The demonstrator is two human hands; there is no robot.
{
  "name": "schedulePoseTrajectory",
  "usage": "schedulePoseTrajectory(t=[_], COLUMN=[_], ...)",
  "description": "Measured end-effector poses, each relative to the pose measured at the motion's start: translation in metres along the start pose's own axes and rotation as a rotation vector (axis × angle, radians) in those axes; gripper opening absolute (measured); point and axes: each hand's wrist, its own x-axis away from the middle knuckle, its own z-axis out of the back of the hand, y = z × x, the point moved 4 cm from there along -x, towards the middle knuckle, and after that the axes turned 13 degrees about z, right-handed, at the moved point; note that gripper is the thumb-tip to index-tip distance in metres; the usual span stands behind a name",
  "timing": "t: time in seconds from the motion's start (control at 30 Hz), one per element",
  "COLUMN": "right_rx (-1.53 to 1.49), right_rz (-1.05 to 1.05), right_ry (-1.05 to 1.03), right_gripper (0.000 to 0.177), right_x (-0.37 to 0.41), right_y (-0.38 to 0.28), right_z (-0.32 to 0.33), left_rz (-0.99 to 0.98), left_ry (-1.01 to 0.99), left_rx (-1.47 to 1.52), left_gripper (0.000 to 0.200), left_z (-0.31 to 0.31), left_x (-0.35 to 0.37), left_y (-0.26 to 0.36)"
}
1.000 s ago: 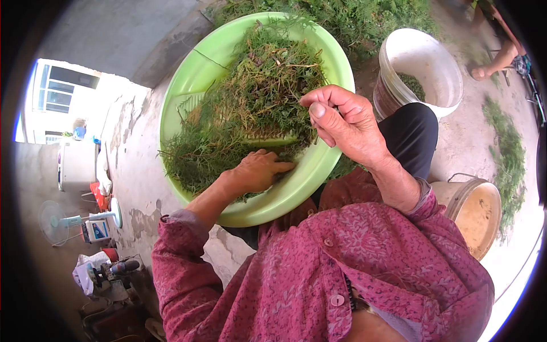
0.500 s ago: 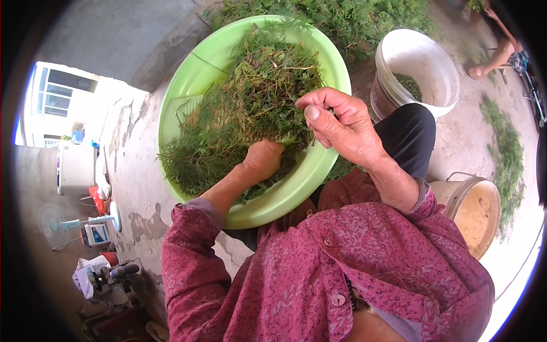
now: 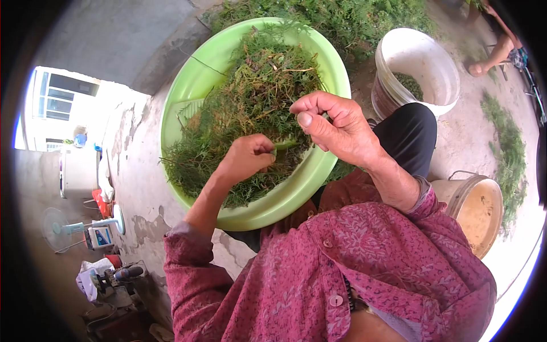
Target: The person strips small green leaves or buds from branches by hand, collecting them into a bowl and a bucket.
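Note:
A light green plastic basin [image 3: 171,137] rests by my lap, heaped with green and brownish conifer sprigs [image 3: 268,80]. Low over the heap, my left hand [image 3: 248,158] has its fingers curled in; a bit of green shows at the fingertips, too small to name. My right hand [image 3: 339,128] is at the basin's right rim, thumb and forefinger drawn together and the other fingers folded. Whatever lies in that pinch is hidden.
A white bucket [image 3: 447,68] with small green pieces inside stands at upper right. Another bucket [image 3: 481,211] lies tipped at right. Cut branches [image 3: 342,23] cover the ground behind the basin. A fan [image 3: 68,228] is at left. Another person's leg [image 3: 493,57] shows at upper right.
My left hand has lifted out of the sprigs and moved slightly left, its fingers now showing. My right hand has shifted a little left, still pinched.

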Motion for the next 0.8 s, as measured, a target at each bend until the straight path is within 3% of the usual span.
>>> schedulePoseTrajectory(t=[0.03, 0.1, 0.17, 0.23, 0.3, 0.43, 0.5, 0.57, 0.6, 0.63, 0.7, 0.73, 0.8], right_rx=[0.041, 0.084, 0.201, 0.24, 0.278, 0.164, -0.193, -0.25, -0.255, -0.26, -0.25, -0.232, -0.212], right_rz=[0.009, 0.02, 0.117, 0.116, 0.116, 0.277, -0.083, -0.088, -0.086, -0.085, -0.059, -0.033, -0.017], right_ry=[-0.006, -0.011, -0.061, -0.095, -0.127, -0.063, 0.059, 0.113, 0.132, 0.149, 0.139, 0.132, 0.124], right_gripper=[0.018, 0.018, 0.02, 0.021, 0.023, 0.019, 0.014, 0.018, 0.018, 0.018, 0.019, 0.02, 0.02], right_x=[0.0, 0.0, -0.001, -0.003, -0.002, -0.002, 0.0, -0.001, -0.002, -0.003, -0.003, -0.003, -0.001], right_y=[0.0, 0.002, 0.003, -0.003, -0.003, -0.003, -0.001, 0.002, 0.0, -0.001, 0.0, 0.0, 0.002], right_z=[0.0, 0.0, -0.002, -0.007, -0.01, -0.004, 0.003, 0.006, 0.006, 0.006, 0.004, 0.004, 0.004], left_rz=[0.132, 0.135, 0.034, -0.001, 0.0, -0.011, -0.02, -0.013, -0.014, -0.01, -0.361, -0.361, -0.151], left_ry=[-0.065, -0.055, -0.127, -0.13, -0.27, -0.329, -0.295, -0.034, 0.074, 0.077, 0.298, 0.297, 0.291], left_rx=[0.226, 0.284, 0.586, 0.618, 0.757, 0.922, 0.843, 0.372, 0.183, 0.181, -0.16, -0.161, -0.491], left_gripper=[0.019, 0.016, 0.015, 0.016, 0.021, 0.025, 0.025, 0.017, 0.024, 0.024, 0.016, 0.016, 0.011], left_z=[0.004, 0.011, 0.016, 0.015, 0.007, 0.002, -0.003, -0.009, -0.017, -0.027, -0.042, -0.047, -0.058], left_x=[0.005, 0.017, 0.022, 0.027, 0.025, 0.019, 0.009, -0.007, -0.017, -0.026, -0.035, -0.041, -0.056], left_y=[0.001, 0.022, 0.042, 0.068, 0.084, 0.09, 0.079, 0.058, 0.045, 0.034, 0.035, 0.033, 0.023])
